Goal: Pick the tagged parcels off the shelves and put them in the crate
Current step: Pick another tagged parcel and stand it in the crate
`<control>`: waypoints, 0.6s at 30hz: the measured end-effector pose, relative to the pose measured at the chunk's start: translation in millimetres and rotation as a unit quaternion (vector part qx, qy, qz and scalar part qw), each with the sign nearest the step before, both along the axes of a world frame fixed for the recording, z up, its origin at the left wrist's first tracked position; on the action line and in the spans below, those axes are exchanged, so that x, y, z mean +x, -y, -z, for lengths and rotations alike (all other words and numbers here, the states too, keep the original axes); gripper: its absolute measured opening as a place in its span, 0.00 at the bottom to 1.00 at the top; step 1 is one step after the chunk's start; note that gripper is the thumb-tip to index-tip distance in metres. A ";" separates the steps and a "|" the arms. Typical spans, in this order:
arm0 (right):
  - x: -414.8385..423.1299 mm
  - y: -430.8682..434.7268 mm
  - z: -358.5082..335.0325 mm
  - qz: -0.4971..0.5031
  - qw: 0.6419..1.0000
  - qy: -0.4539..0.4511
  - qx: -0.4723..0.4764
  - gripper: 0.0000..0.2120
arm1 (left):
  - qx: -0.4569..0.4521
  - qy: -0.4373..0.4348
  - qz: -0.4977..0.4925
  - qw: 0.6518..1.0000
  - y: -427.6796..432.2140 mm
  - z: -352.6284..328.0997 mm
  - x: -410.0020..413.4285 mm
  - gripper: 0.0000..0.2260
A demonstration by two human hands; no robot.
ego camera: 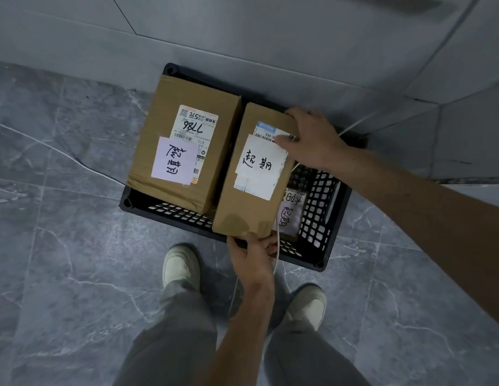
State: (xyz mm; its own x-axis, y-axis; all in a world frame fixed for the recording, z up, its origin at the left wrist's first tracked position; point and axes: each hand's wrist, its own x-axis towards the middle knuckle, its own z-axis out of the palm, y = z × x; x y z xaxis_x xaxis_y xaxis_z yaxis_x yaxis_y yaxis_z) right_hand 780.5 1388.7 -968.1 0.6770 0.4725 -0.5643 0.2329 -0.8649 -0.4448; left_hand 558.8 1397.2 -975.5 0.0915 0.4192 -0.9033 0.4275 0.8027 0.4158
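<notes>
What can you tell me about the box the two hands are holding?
It is a long brown cardboard box with a white handwritten tag stuck over a printed label on top. It is held over the black crate. The left hand grips its near end, the right hand holds its far corner. A bigger tagged box lies beside it, a smaller tagged parcel beneath.

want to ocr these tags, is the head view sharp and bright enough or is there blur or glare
Head view: dim, even light, no glare on the two top tags; both read sharp; the larger parcel smears slightly along its left edge; wide-angle lens bends the floor seams.
</notes>
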 end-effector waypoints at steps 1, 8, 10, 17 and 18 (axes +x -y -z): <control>-0.6 0.0 2.1 0.009 1.000 -0.009 -0.002 0.27 | 0.024 -0.009 -0.002 1.000 1.6 -0.7 0.3 0.18; -17.7 -5.6 27.3 0.055 0.998 0.006 -0.010 0.26 | 0.084 -0.066 0.024 0.994 4.2 14.0 15.3 0.17; -22.8 -4.9 37.5 0.070 0.997 -0.004 -0.014 0.29 | 0.081 -0.061 0.043 0.994 2.9 19.3 19.1 0.23; -28.0 -2.3 45.8 0.079 0.996 -0.010 -0.026 0.34 | 0.082 -0.042 0.103 0.990 -23.8 24.0 21.0 0.25; -27.7 -2.2 43.6 0.078 0.996 -0.008 -0.031 0.34 | 0.082 -0.035 0.117 0.989 -27.6 21.9 20.4 0.26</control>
